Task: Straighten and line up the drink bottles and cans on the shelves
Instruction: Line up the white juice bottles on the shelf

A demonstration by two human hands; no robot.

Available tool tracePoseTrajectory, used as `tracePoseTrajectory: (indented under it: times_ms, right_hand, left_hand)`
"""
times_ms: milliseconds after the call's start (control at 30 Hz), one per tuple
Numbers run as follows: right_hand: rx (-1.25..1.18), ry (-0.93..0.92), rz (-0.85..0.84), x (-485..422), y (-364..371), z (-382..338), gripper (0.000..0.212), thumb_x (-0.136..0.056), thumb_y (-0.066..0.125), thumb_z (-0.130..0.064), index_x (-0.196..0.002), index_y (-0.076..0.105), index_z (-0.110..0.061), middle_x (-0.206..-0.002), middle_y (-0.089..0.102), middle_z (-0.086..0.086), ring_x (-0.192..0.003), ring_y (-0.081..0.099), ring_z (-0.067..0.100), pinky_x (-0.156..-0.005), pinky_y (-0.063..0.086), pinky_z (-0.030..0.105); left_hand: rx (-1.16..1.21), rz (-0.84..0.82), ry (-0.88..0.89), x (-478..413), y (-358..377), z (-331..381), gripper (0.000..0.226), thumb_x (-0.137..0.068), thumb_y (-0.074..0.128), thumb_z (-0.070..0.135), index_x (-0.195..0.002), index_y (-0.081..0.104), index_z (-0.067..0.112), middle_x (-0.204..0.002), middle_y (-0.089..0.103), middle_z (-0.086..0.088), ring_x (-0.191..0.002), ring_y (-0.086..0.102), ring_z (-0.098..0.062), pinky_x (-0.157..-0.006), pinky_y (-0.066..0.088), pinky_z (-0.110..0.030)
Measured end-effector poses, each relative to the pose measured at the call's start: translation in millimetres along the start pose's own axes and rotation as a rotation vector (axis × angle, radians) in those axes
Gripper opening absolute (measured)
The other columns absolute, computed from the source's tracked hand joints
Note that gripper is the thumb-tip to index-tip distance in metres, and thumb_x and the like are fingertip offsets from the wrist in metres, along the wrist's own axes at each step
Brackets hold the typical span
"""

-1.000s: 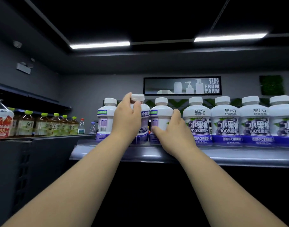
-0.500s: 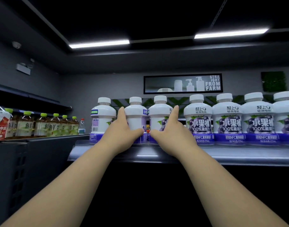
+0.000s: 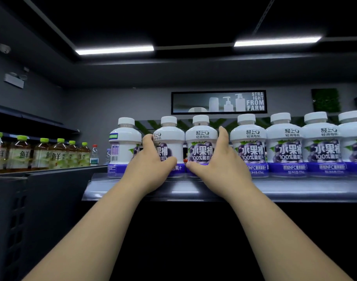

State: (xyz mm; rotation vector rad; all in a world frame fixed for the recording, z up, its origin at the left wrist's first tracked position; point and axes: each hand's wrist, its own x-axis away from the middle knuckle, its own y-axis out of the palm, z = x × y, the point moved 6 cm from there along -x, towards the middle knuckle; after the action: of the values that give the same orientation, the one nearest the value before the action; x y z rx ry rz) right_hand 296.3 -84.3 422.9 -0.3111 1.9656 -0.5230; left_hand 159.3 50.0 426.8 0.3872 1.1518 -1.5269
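Head view: left hand (image 3: 151, 169) grips second bottle (image 3: 170, 136), right hand (image 3: 220, 167) grips third bottle (image 3: 202, 147), thumbs nearly meeting. Both bottles upright at the shelf (image 3: 295, 185) front lip. Right fingers fill the gap to the fourth bottle (image 3: 248, 138). Tea bottles (image 3: 58, 157) on the left shelf, dark ceiling.

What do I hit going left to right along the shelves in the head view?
Green-capped tea bottles → small red-capped bottle → barcode-out juice bottle → second juice bottle, gripped by left hand → third juice bottle, gripped by right hand → four label-front juice bottles.
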Motion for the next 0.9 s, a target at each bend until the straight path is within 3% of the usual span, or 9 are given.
tracePoseTrajectory:
  times_ms: [167,500,567,633,700,900]
  right_hand:
    - [0.046,-0.015,0.044,1,1,-1,0.113,-0.08,0.068,-0.06,-0.156,-0.003,-0.016,-0.148,0.044,0.01,-0.129,0.049,0.031,-0.096,0.042,0.04]
    - [0.06,0.002,0.06,5,-2,-3,0.108,-0.079,0.069,-0.057,-0.155,0.003,-0.018,-0.143,0.048,0.01,-0.125,0.05,0.031,-0.094,0.043,0.04]
    - [0.029,0.033,0.062,4,-6,-2,0.097,-0.079,0.069,-0.054,-0.151,0.014,-0.018,-0.135,0.053,0.008,-0.119,0.053,0.031,-0.091,0.045,0.04]
    - [-0.034,0.072,0.087,4,-13,1,0.071,-0.079,0.068,-0.048,-0.136,0.035,-0.02,-0.12,0.061,0.006,-0.108,0.058,0.031,-0.084,0.049,0.04]
    - [-0.029,0.063,0.072,4,-19,1,0.055,-0.08,0.067,-0.047,-0.121,0.043,-0.02,-0.108,0.063,0.005,-0.1,0.059,0.029,-0.081,0.051,0.04]
    - [-0.037,-0.013,0.096,23,-51,17,0.058,-0.085,0.067,-0.039,-0.135,0.044,-0.019,-0.114,0.058,0.001,-0.102,0.056,0.023,-0.088,0.05,0.04]
  left_hand:
    - [0.005,0.053,0.066,4,-3,3,0.092,-0.073,0.074,0.06,-0.139,0.023,0.022,-0.132,0.057,-0.002,-0.121,0.053,-0.026,-0.092,0.045,-0.04]
    - [-0.012,0.058,0.12,4,-2,3,0.087,-0.078,0.071,0.054,-0.142,0.023,0.019,-0.13,0.06,-0.007,-0.117,0.056,-0.033,-0.09,0.045,-0.04]
    - [-0.001,0.054,0.122,4,-3,3,0.088,-0.077,0.072,0.055,-0.141,0.024,0.019,-0.129,0.06,-0.008,-0.117,0.056,-0.033,-0.09,0.044,-0.04]
    - [-0.004,0.036,0.122,4,-3,5,0.09,-0.077,0.073,0.056,-0.142,0.023,0.018,-0.131,0.059,-0.009,-0.118,0.055,-0.033,-0.091,0.044,-0.04]
    - [0.004,0.011,0.112,3,-2,5,0.092,-0.076,0.074,0.057,-0.142,0.023,0.019,-0.13,0.059,-0.007,-0.117,0.056,-0.032,-0.092,0.045,-0.041]
    - [0.039,-0.055,0.059,2,-2,12,0.093,-0.073,0.077,0.055,-0.141,0.024,0.021,-0.13,0.06,-0.007,-0.118,0.056,-0.03,-0.099,0.044,-0.043]
